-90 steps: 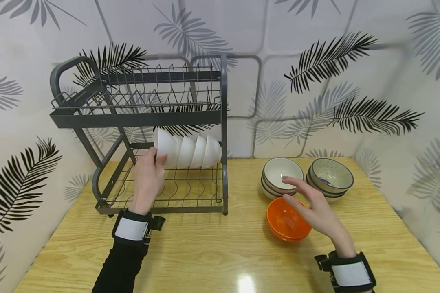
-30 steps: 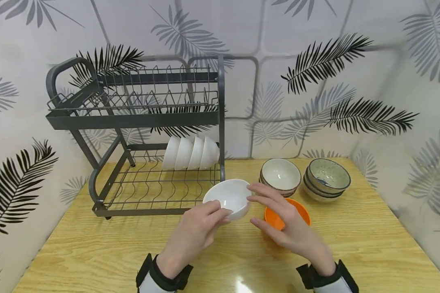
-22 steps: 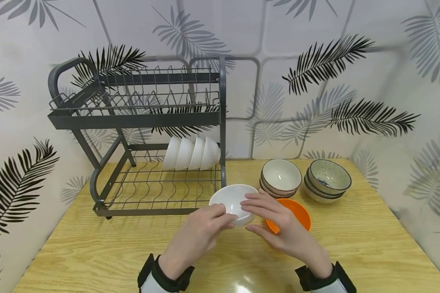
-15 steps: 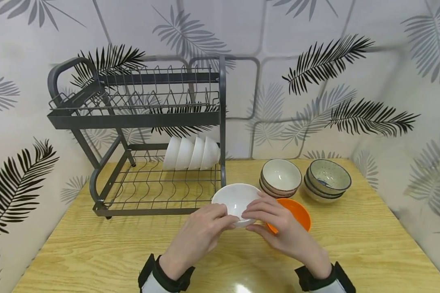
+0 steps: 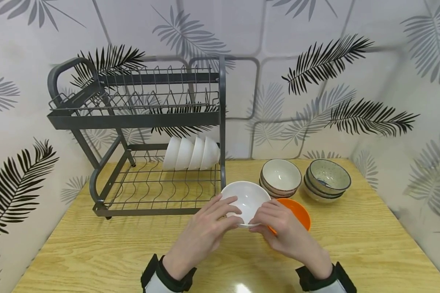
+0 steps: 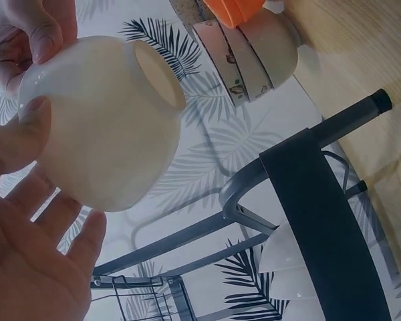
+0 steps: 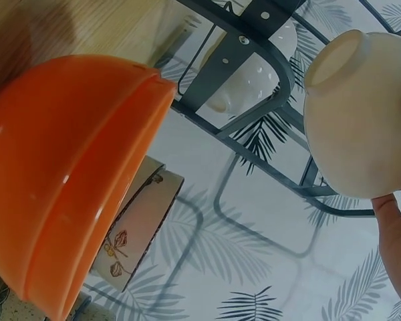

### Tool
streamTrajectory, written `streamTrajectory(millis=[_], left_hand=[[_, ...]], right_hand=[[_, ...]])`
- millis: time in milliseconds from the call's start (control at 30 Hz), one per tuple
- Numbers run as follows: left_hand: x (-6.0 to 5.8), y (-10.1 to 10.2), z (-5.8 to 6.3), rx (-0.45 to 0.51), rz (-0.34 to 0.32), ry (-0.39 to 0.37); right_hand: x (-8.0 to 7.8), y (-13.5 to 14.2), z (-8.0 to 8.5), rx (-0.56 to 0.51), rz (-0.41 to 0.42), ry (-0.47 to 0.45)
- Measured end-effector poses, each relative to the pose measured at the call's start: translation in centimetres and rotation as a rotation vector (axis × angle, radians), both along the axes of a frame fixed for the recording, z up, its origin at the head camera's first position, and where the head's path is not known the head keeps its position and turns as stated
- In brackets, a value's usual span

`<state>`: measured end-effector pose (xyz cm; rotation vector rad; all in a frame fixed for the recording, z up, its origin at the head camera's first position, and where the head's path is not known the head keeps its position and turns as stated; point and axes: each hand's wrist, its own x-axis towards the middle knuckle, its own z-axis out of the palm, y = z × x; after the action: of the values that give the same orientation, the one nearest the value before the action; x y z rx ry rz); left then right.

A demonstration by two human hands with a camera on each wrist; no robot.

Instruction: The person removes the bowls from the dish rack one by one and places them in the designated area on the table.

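Observation:
A white bowl (image 5: 247,197) is held above the table, its inside tilted towards the head camera. My left hand (image 5: 201,230) has its thumb on the outside near the rim, with several fingers reaching over the inside. My right hand (image 5: 287,228) pinches the near right part of the rim. In the left wrist view, the bowl's outside and foot ring (image 6: 107,124) show, with the left thumb (image 6: 30,137) against it and the fingers partly hidden behind. The right wrist view shows the bowl (image 7: 361,120) at its right edge.
A dark two-tier dish rack (image 5: 135,121) stands at left, several white bowls (image 5: 190,154) upright on its lower tier. Orange bowls (image 5: 298,213) stand close behind my right hand. Brown-rimmed bowls (image 5: 281,177) and speckled bowls (image 5: 330,175) are stacked at the back right.
My left hand took the white bowl from the rack's lower tier and brought it right. My right hand came left and now grips its rim. The left fingers have spread.

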<state>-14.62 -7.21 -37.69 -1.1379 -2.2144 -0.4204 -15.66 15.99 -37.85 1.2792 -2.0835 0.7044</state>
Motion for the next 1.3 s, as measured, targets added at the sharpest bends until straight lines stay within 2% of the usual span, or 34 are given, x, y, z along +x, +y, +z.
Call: streamTrajectory(millis=[233,433,833,1067,1300], left_hand=[[0.1,-0.2,0.1,0.060,0.007,-0.070],[0.1,-0.4,0.3,0.069,0.012,-0.105],[0.0,-0.5,0.5,0.058,0.031,-0.114],[0.1,-0.6,0.5,0.048,0.034,-0.117],[0.1,-0.6,0.5,0.045,0.037,-0.104]], right_hand=[[-0.2,0.7,0.1,0.035,-0.056,0.031],[-0.5,1.4,0.2,0.036,-0.089,0.010],[-1.8,4.1,-0.8,-0.049,-0.103,-0.005],[-1.8,6.6,-2.0,-0.086,-0.135,-0.023],[-1.7,9.0,-2.6,-0.117,-0.185,0.003]])
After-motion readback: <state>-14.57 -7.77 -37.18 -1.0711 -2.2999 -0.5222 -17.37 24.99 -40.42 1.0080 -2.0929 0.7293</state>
